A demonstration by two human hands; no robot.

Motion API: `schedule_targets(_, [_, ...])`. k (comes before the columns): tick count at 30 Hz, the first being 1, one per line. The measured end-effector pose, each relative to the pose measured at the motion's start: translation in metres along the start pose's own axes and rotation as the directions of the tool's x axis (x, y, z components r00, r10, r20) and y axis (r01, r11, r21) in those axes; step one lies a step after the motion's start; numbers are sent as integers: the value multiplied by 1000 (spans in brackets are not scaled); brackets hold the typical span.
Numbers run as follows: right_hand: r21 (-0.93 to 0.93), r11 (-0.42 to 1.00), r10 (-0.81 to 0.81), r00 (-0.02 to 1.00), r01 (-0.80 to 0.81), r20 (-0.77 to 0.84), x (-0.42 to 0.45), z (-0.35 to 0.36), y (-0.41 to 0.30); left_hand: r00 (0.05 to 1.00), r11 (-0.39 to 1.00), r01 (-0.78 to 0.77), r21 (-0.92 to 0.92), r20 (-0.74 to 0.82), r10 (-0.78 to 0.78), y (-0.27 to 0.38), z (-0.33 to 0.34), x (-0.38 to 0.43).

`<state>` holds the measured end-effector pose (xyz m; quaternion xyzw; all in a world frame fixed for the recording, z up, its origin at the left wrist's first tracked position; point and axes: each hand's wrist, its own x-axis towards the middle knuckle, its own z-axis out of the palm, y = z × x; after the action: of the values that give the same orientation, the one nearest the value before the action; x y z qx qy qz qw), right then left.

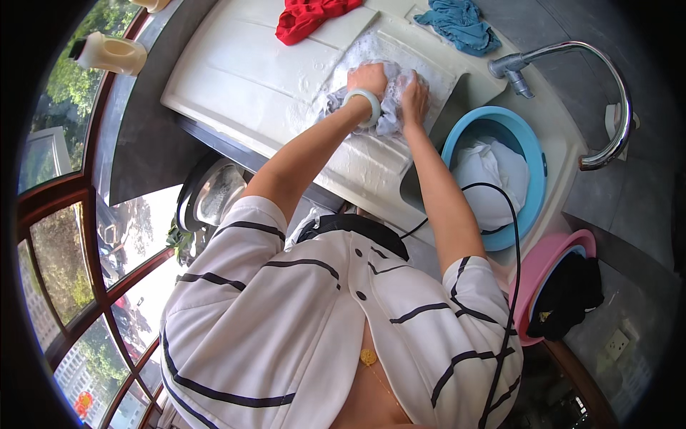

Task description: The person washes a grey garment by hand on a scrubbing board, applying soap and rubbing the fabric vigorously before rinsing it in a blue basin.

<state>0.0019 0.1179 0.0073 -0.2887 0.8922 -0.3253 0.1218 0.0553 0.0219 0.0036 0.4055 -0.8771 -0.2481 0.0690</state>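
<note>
Both of my hands are on a wet, soapy light-coloured cloth (390, 122) bunched up on the ribbed washboard part (370, 155) of the laundry sink. My left hand (368, 79), with a pale bangle (373, 119) at its wrist, presses into the cloth from the left, fingers hidden in suds. My right hand (415, 99) grips the cloth's right side, its fingers curled into the folds. Foam spreads over the board around them. Right of my right forearm, a blue basin (496, 113) stands in the sink bowl and holds a white cloth (490, 171) in water.
A chrome faucet (616, 86) arches over the right side. Red cloth (313, 19) and blue cloth (461, 27) lie at the far edge. A pink basin (536, 268) with black clothing (568, 295) is at lower right. A detergent bottle (110, 53) stands by the window. A black cable (517, 241) crosses the view.
</note>
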Motion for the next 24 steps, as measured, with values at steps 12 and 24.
schedule_targets(12, [-12,983,-181,983,181,-11,-46,18,37,997,998,-44,39,63,41,-5,-3,-50])
schedule_targets(24, [-99,783,-617,746,614,-250,-142,11,52,873,904,-425,42,-247,422,-35,2,-142])
